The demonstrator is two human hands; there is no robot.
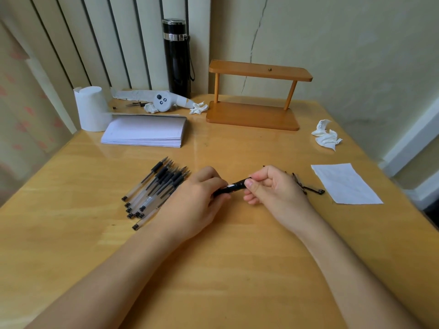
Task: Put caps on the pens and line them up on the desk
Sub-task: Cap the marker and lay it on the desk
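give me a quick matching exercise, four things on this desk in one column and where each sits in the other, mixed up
1. black flask
2. pile of uncapped pens
3. flat white sheet
4. wooden rack

a. right edge of the desk, beside the right hand
b. far middle, against the wall
c. just left of the left hand
d. far end, left of the rack

Pairs: 1-d, 2-c, 3-a, 4-b

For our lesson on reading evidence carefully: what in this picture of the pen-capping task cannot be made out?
Head view only:
- Pen between the left hand and right hand: fingers hide both ends, so whether the cap is seated is unclear.
- Loose caps: partly behind the right hand; count unknown.
- Pile of uncapped pens: overlapping, its near side hidden by the left hand.
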